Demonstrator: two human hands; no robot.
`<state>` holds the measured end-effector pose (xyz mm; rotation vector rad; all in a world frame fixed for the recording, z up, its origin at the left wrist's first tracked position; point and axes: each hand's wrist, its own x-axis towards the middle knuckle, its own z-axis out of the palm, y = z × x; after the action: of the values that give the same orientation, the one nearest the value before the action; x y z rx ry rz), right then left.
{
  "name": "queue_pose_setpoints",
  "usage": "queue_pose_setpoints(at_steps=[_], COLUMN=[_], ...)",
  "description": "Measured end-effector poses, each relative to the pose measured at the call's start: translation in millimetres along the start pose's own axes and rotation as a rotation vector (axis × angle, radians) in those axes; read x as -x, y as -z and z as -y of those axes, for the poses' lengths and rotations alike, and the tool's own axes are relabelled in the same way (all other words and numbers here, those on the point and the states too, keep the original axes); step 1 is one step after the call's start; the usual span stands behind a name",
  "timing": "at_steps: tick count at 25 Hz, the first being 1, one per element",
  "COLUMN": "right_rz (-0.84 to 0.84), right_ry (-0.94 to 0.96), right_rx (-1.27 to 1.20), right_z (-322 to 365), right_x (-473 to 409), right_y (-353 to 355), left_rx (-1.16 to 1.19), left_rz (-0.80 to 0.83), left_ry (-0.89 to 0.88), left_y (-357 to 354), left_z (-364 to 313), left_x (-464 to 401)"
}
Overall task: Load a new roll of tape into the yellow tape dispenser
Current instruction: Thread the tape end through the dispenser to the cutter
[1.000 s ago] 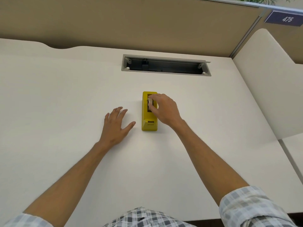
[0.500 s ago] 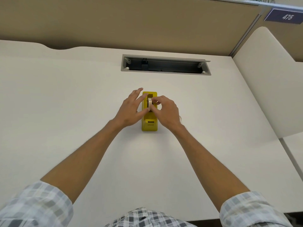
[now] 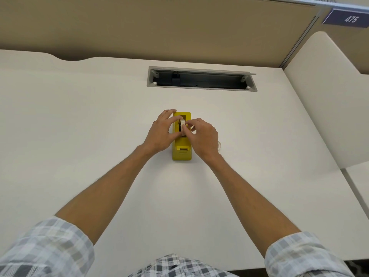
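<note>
The left hand [image 3: 159, 132], flat on the desk [image 3: 79, 126] at 9 o'clock of the yellow tape dispenser [image 3: 182, 150] a second ago, is now pressed against the dispenser's left side, fingers curled over it. The tape roll [image 3: 182, 127] is pinched by the right hand [image 3: 201, 139] over the dispenser's well, at desk centre.

Left hand [image 3: 159, 132] now (newly) on dispenser [image 3: 181, 150]
</note>
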<state>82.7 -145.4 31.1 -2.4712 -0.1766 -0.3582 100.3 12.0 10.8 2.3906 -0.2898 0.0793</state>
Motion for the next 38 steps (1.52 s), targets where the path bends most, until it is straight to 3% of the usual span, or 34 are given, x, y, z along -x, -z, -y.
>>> queue_pose_setpoints(at_steps=[3, 14, 20, 24, 38], right_rz=[-0.013, -0.01, -0.034, 0.077, 0.33], right_ry=[-0.102, -0.113, 0.218, 0.408, 0.456], right_rx=[-0.065, -0.054, 0.15, 0.284, 0.37], right_z=[2, 4, -1, -10, -3], right_x=[1, 5, 0, -10, -42], right_y=[-3, -3, 3, 11, 24], left_rx=[0.017, 0.101, 0.072, 0.041, 0.013], left_rz=[-0.042, -0.066, -0.028, 0.025, 0.066], left_ry=[-0.003, 0.026, 0.006, 0.052, 0.082], left_y=[0, 5, 9, 7, 6], left_z=[-6, -17, -16, -15, -13], left_x=[3, 10, 5, 1, -9])
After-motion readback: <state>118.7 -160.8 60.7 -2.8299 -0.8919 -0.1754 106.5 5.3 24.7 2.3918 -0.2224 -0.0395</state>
